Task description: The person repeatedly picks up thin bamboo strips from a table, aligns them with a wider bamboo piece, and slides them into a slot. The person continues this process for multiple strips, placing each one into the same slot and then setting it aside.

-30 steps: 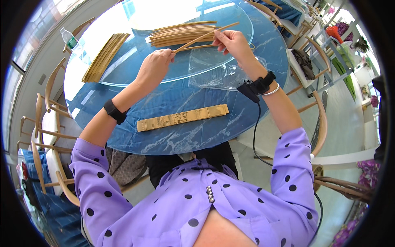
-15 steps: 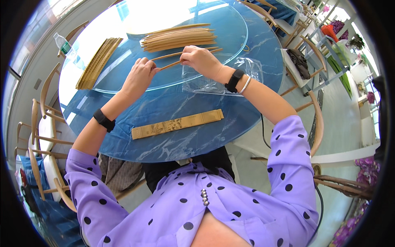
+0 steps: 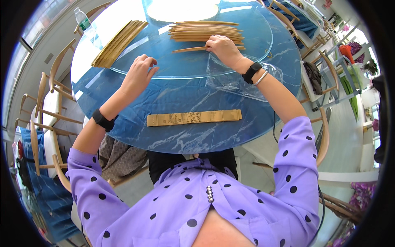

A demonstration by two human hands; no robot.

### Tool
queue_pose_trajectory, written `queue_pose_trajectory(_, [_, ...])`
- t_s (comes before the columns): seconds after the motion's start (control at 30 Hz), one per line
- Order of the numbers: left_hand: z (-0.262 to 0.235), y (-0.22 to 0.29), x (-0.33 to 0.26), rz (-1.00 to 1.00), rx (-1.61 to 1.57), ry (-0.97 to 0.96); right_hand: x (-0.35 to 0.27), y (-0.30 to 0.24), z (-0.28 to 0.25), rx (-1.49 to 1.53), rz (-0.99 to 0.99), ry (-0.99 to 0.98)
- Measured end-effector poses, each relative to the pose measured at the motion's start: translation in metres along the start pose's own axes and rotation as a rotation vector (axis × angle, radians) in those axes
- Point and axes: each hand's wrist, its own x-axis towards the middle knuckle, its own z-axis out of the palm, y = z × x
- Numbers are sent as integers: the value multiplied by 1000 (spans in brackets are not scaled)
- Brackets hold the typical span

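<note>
My right hand [image 3: 224, 50] is closed, fingertips down, on a slim wooden chopstick [image 3: 189, 50] at the near side of a pile of wooden chopsticks [image 3: 205, 31]. Whether a second stick lies under those fingers I cannot tell. My left hand [image 3: 139, 76] hovers empty above the near part of the table, thumb and fingers apart. A stack of gold paper chopstick sleeves [image 3: 119, 43] lies beyond it to the left. One long gold sleeve with dark print [image 3: 193, 118] rests flat near the table's front edge.
The round blue marbled table [image 3: 131, 138] carries a glass turntable [image 3: 164, 76]. A crumpled clear plastic bag [image 3: 242, 82] lies under my right forearm, and a rubber band [image 3: 269, 54] beyond it. A plastic bottle [image 3: 81, 19] stands far left. Wooden chairs [image 3: 53, 74] surround the table.
My left hand has let go of the chopsticks that both hands held and stays back, empty. My right hand has carried them away, up against the pile's near side. The view has shifted slightly.
</note>
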Motion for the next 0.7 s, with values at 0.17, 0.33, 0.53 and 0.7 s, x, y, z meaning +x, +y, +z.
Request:
queue_pose_trajectory(0.17, [5,18,4,40,46,94,-4,-23,-24,-129,-135,11])
queue_pose_trajectory(0.33, [-2,72,-16,113,-223,-90,4,-80,-107,-242,-385,-11])
queue_pose_trajectory(0.53, [19,104,-31,266,-375,-167,-5,-136,-162,-398,-442,-223])
queue_pose_trajectory(0.7, [32,104,-34,137,-386,-270,-8,-158,-159,-528,-488,-398])
